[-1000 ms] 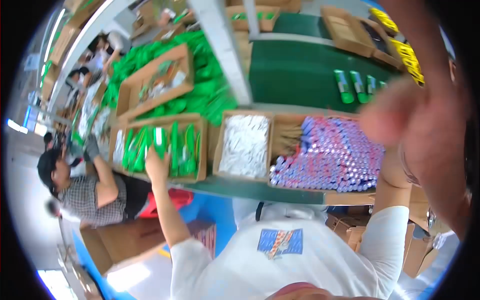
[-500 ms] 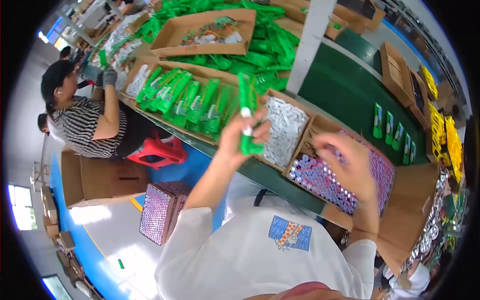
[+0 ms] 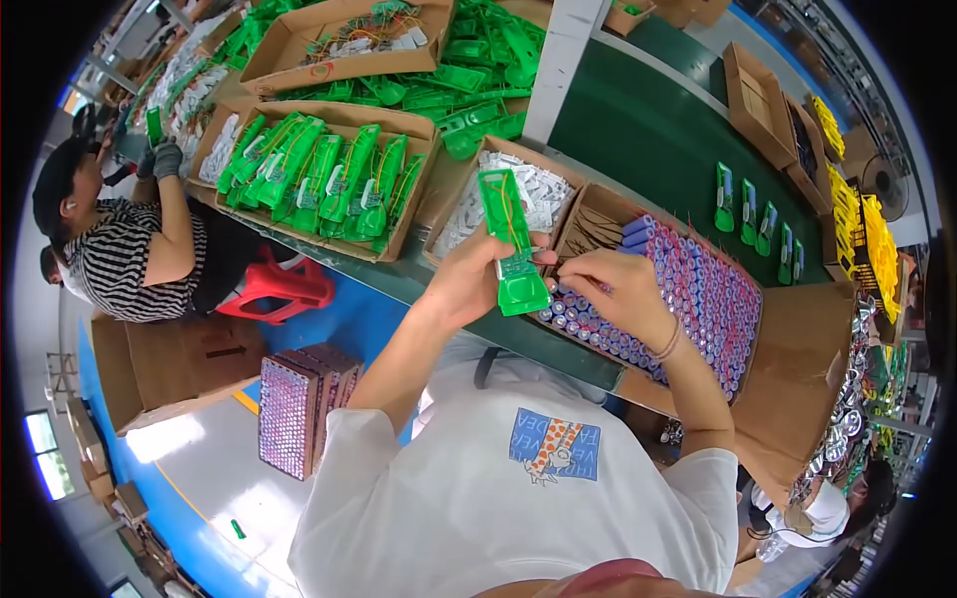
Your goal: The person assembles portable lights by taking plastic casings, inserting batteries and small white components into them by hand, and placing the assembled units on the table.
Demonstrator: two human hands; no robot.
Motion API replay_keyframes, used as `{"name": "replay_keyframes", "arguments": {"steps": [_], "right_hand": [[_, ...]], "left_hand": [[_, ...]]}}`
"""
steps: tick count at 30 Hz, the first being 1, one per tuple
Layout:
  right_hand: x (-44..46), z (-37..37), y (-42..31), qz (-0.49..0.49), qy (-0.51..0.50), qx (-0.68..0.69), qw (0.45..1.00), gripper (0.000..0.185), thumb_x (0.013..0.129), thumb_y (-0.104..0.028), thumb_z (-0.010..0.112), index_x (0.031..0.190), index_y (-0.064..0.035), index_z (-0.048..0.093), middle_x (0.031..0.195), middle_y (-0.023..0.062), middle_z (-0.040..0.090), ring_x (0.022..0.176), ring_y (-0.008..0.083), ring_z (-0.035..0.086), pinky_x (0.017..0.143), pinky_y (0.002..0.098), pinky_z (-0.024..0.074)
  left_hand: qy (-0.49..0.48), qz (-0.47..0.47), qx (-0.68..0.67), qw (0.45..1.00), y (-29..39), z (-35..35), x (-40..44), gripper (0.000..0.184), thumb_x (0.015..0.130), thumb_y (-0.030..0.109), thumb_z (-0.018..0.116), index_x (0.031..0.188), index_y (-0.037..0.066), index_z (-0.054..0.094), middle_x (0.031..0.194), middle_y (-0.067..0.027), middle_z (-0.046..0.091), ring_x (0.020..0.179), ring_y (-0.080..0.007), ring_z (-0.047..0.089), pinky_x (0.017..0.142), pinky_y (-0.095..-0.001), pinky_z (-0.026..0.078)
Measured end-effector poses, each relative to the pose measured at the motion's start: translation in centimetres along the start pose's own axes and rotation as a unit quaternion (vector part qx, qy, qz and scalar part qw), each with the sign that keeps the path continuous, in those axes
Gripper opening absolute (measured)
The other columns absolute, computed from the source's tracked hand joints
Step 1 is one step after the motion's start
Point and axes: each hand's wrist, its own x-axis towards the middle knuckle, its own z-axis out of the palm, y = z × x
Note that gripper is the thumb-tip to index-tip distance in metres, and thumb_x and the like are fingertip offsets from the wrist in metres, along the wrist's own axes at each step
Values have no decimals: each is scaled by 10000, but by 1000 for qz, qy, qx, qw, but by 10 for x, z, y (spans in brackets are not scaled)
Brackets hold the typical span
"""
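My left hand (image 3: 471, 276) holds a green plastic casing (image 3: 511, 239) with a thin wire inside, upright in front of a box of white parts (image 3: 543, 195). My right hand (image 3: 620, 291) is closed, its fingertips pinched beside the casing's lower end; what is between them is too small to make out. Below and behind it is a box of purple-wrapped cylindrical cells (image 3: 698, 299), with dark wires in its left part. Left of the white parts, a cardboard box (image 3: 424, 157) holds several green casings (image 3: 324, 179) with wires.
A person (image 3: 120, 234) in a striped top sits at the left near a red stool (image 3: 274, 289). An open carton (image 3: 169, 364) and stacked cell trays (image 3: 289, 414) stand on the floor. A white post (image 3: 566, 75) rises behind the boxes. Several green units (image 3: 748, 211) lie on the green belt.
My left hand, raised with a casing half a second ago, now holds it steadier and nearer my right hand. My right hand has moved left from over the cells, and its fingers have closed.
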Motion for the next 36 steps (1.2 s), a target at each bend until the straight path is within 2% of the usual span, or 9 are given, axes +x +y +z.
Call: {"name": "replay_keyframes", "arguments": {"steps": [3, 8, 13, 16, 20, 26, 28, 30, 36], "right_hand": [[1, 6, 1, 180, 35, 178, 967, 136, 874, -88, 694, 963, 15, 686, 767, 14, 654, 688, 62, 589, 595, 236, 481], [9, 20, -25, 175, 105, 331, 921, 102, 876, -76, 689, 949, -4, 689, 667, -34, 597, 573, 10, 483, 509, 216, 388], [-6, 54, -41, 58, 205, -53, 976, 137, 754, -30, 728, 871, -78, 675, 626, 52, 548, 515, 101, 530, 467, 251, 397], [-16, 44, -19, 32, 105, -23, 994, 105, 782, -51, 705, 882, -69, 676, 663, 67, 593, 527, 139, 561, 492, 269, 428], [-16, 29, 25, 41, 96, -167, 981, 135, 815, -88, 699, 911, 3, 672, 910, 134, 675, 840, 266, 645, 732, 330, 518], [-18, 4, 8, 120, 67, -58, 989, 191, 764, -88, 761, 930, -26, 689, 904, 114, 685, 783, 221, 671, 683, 302, 531], [-5, -4, -13, 132, 148, -2, 980, 146, 805, -63, 737, 918, -6, 663, 858, 87, 687, 768, 156, 683, 652, 264, 545], [1, -1, -19, 171, 404, 289, 851, 122, 834, -39, 718, 894, 4, 621, 816, 65, 676, 738, 128, 682, 633, 239, 561], [-16, 24, -9, 290, 192, 298, 889, 214, 810, 4, 744, 765, -40, 540, 723, 3, 598, 628, 71, 622, 558, 201, 519]], "left_hand": [[-78, 38, -47, 995, -14, -19, 5, 541, 848, 56, 471, 1366, 66, 316, 1151, -170, 534, 1047, -286, 576, 866, -465, 519], [-16, 223, 429, 875, -39, 12, -7, 614, 847, 71, 438, 1416, 44, 210, 1130, -163, 511, 976, -243, 552, 849, -338, 451], [-20, 168, 313, 935, -42, 6, -5, 512, 932, 42, 391, 1406, 32, 198, 1169, -136, 482, 1021, -194, 534, 893, -322, 446], [-1, 193, 347, 918, -54, -5, -7, 463, 937, -8, 378, 1367, 40, 210, 1090, -123, 498, 908, -169, 552, 813, -308, 481], [-16, 161, 297, 941, -42, -5, -21, 424, 938, -39, 371, 1318, 56, 207, 952, -105, 500, 743, -157, 540, 700, -316, 498], [-31, 134, 284, 949, -54, -15, -28, 468, 935, -42, 391, 1344, 63, 191, 961, -100, 504, 748, -153, 548, 678, -323, 521], [-36, 136, 289, 947, -60, -11, -24, 485, 931, -43, 396, 1354, 66, 184, 962, -99, 505, 745, -152, 550, 673, -326, 526], [-49, 112, 280, 952, -68, -1, -20, 515, 925, -48, 401, 1370, 68, 169, 958, -95, 503, 734, -149, 553, 660, -317, 526], [-53, 125, 284, 949, -73, 9, -7, 596, 899, -58, 388, 1421, 101, 150, 960, -93, 493, 738, -140, 543, 675, -314, 519]]}}
